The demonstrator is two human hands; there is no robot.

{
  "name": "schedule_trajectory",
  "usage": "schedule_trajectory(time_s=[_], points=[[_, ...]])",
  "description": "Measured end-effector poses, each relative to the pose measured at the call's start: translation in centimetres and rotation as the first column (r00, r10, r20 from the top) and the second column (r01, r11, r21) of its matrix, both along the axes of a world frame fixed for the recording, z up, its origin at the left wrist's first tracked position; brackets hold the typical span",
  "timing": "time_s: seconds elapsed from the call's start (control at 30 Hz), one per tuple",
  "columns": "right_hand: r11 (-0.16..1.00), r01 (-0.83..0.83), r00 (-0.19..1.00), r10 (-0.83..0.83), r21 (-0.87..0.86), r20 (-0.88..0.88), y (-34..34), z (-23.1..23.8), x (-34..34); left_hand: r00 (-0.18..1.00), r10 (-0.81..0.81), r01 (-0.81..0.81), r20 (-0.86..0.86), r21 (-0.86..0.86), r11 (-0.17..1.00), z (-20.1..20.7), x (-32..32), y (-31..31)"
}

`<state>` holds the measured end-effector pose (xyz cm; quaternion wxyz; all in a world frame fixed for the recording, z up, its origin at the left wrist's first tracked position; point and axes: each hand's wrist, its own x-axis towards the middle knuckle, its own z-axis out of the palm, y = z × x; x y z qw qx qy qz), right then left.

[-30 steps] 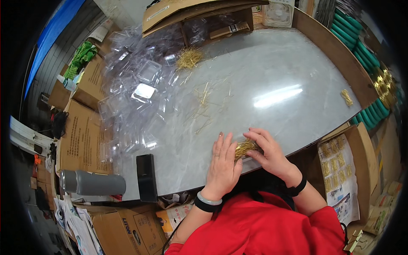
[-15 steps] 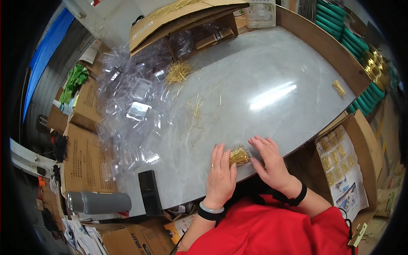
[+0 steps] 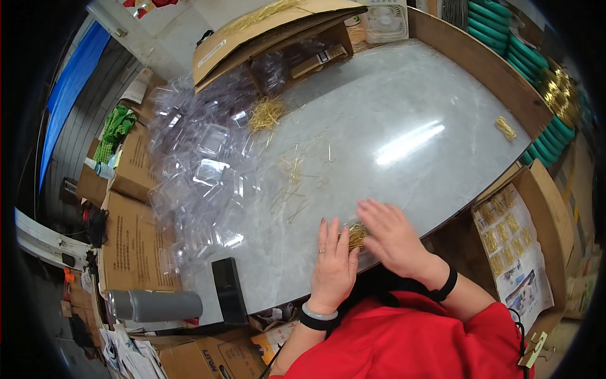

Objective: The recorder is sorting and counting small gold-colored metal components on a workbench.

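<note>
Gold-coloured wire pieces, gathered in a bundle (image 3: 358, 235), lie on the grey bench (image 3: 353, 174) near its front edge in the head view, between the person's two hands. The left hand (image 3: 334, 268) rests along the bundle's left side, its fingers straight and slightly apart. The right hand (image 3: 399, 243) is over the bundle's right side, fingers stretched out and a little blurred, the thumb apart from them; neither hand is clamped on the wire, and whether the right fingers touch it I cannot tell.

Beyond the hands, loose wires (image 3: 294, 169) are scattered on the bench, with a tangled heap (image 3: 267, 114) farther back. Clear plastic boxes (image 3: 213, 140) pile up along the left. A black phone (image 3: 228, 290) lies near the front edge, just beside a grey bottle (image 3: 165, 306). Another small bundle (image 3: 505, 128) lies at the far right. Below that side, an open cardboard box (image 3: 555, 224) holds a printed sheet (image 3: 527, 287) and small gold packs (image 3: 509, 232).
</note>
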<state>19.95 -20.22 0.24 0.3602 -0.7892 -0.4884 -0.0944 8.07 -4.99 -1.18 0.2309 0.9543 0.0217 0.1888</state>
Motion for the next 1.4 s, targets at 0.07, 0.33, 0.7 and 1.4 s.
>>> schedule_trajectory(time_s=[0.07, 0.33, 0.7, 1.4], points=[[0.987, -0.102, 0.995, 0.101, -0.123, -0.015, -0.1, -0.4, -0.3, 1.0, -0.016, 0.016, -0.001, 0.008, 1.0, -0.2, 0.0, 0.3], [0.962, -0.256, 0.96, 0.242, -0.093, -0.141, 0.9, -0.3, 0.8, 0.988, 0.119, 0.019, 0.095, -0.852, 0.523, -0.4, -0.9, 1.5], [0.986, -0.1, 0.984, 0.118, 0.131, -0.134, 2.9, 0.8, -4.3, 0.97, 0.217, 0.145, 0.111, -0.978, -0.147, 2.2, -2.4, -1.7], [0.925, -0.065, 0.731, 0.3, 0.375, -0.613, 2.0, -0.8, -3.0, 0.972, 0.232, 0.002, -0.03, -0.99, -0.14, 2.5, -1.6, -1.4]])
